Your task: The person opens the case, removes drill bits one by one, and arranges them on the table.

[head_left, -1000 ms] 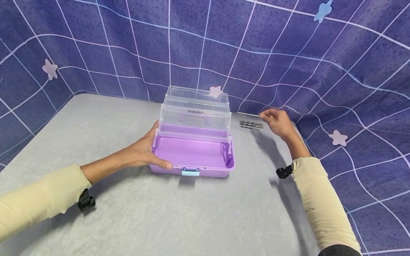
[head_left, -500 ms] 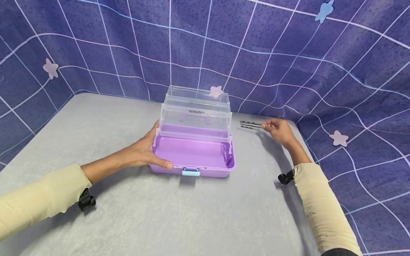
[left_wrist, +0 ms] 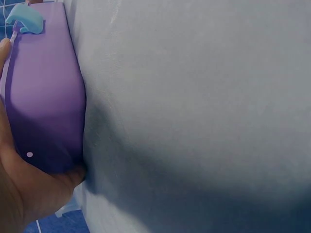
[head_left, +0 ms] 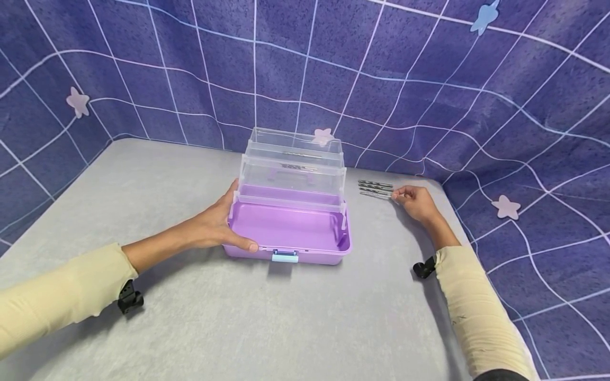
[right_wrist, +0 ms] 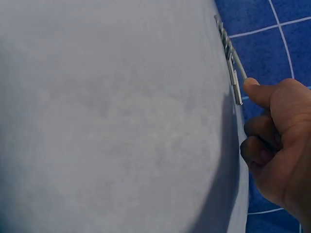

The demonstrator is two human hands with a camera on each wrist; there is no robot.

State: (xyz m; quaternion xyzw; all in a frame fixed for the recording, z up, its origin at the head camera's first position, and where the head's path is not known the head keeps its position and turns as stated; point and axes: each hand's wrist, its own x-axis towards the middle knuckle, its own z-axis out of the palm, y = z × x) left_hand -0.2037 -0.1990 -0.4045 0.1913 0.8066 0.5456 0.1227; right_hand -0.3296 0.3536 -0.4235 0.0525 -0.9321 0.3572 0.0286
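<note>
A purple toolbox (head_left: 314,257) with a light blue latch (head_left: 285,257) stands open on the table. My left hand (head_left: 214,223) grips its left end, thumb along the front rim; the other fingers are mostly hidden behind the side. In the right wrist view, the fingertips of my right hand (right_wrist: 282,131) pinch the plain end of a thin drill bit (right_wrist: 239,63). That bit lies at the near side of a row of several drill bits (head_left: 375,185) to the right of the box, close over the table.
Clear stepped trays (head_left: 267,200) rise at the back of the toolbox. Drill bits (head_left: 299,167) show in a lower tray, and another thin bit (head_left: 302,155) higher up. A blue gridded cloth (head_left: 190,95) borders the grey table (head_left: 267,328) behind and at the right.
My right hand has come nearer from the back edge, bringing the thin bit it pinches to the near side of the row. The left hand has stayed on the toolbox.
</note>
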